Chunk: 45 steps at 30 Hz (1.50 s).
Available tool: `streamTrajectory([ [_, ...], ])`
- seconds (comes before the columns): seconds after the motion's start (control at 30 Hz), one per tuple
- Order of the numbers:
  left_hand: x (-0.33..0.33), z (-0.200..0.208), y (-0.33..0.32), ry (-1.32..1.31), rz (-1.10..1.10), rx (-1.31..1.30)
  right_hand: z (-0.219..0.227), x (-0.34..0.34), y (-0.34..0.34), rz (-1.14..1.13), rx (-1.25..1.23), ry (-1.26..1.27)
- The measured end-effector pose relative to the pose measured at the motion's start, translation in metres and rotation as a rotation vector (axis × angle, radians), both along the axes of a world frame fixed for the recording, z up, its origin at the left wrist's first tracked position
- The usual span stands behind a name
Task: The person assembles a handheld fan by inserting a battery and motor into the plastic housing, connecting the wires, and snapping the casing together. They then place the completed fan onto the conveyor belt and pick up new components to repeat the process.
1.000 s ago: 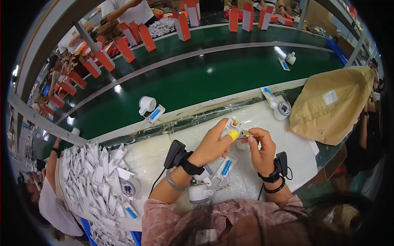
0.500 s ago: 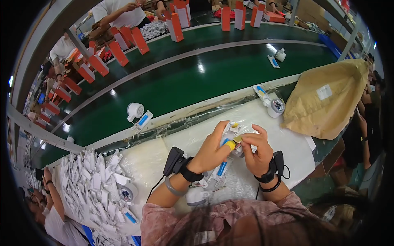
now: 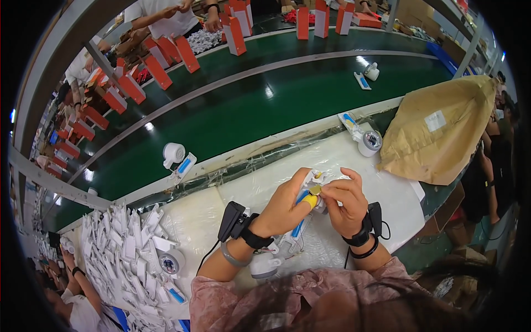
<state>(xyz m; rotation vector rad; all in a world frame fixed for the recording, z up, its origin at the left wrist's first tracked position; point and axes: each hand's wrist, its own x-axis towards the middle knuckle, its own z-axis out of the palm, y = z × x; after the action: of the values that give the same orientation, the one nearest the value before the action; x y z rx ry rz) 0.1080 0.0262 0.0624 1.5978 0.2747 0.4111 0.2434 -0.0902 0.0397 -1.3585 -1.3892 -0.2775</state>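
Observation:
My left hand (image 3: pixel 281 211) is closed around a white plastic housing (image 3: pixel 313 176), a long shell with a blue cell showing beside the fingers. A yellow cover sits on its thumb. My right hand (image 3: pixel 347 209) pinches a small yellowish piece (image 3: pixel 315 190) against that thumb, over the housing; what the piece is cannot be made out. Below the hands lies another white shell with a blue battery (image 3: pixel 297 228) and thin wires. A white round device head (image 3: pixel 264 266) rests next to my left wrist. Part of what lies under the right fingers is hidden.
White plastic shells (image 3: pixel 130 249) are heaped at the left. A device head with a visible circuit (image 3: pixel 369 143) lies near a brown paper bag (image 3: pixel 440 133). Beyond, a green conveyor belt (image 3: pixel 249 105) carries white units (image 3: pixel 173 153); orange boxes (image 3: pixel 235 36) and co-workers are farther off.
The white units on the belt have shifted left. My hands stay nearly in place, with the small piece slightly turned. At lower left, a co-worker's hand now holds up a white part.

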Motion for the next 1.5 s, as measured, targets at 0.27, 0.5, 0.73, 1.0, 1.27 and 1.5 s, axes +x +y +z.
streamTrajectory([
  [0.27,-0.001,0.006,0.0,0.073,0.001,0.018,0.0,0.0,0.001,-0.012,0.013,-0.018],
  [0.5,0.001,-0.001,-0.001,0.013,0.005,0.022,-0.001,0.002,0.002,-0.017,0.004,-0.025],
  [0.73,0.0,0.003,0.0,0.018,-0.01,-0.026,0.0,0.002,0.001,-0.021,0.008,-0.015],
  [1.0,0.006,-0.013,-0.004,-0.121,0.109,0.273,0.001,0.0,0.002,-0.026,0.008,0.0],
  [1.27,0.006,-0.01,-0.006,-0.127,0.136,0.384,0.004,0.0,0.001,-0.024,0.013,-0.011],
  [1.5,0.005,-0.014,-0.007,-0.129,0.155,0.415,0.002,-0.003,-0.001,-0.029,0.015,-0.024],
])
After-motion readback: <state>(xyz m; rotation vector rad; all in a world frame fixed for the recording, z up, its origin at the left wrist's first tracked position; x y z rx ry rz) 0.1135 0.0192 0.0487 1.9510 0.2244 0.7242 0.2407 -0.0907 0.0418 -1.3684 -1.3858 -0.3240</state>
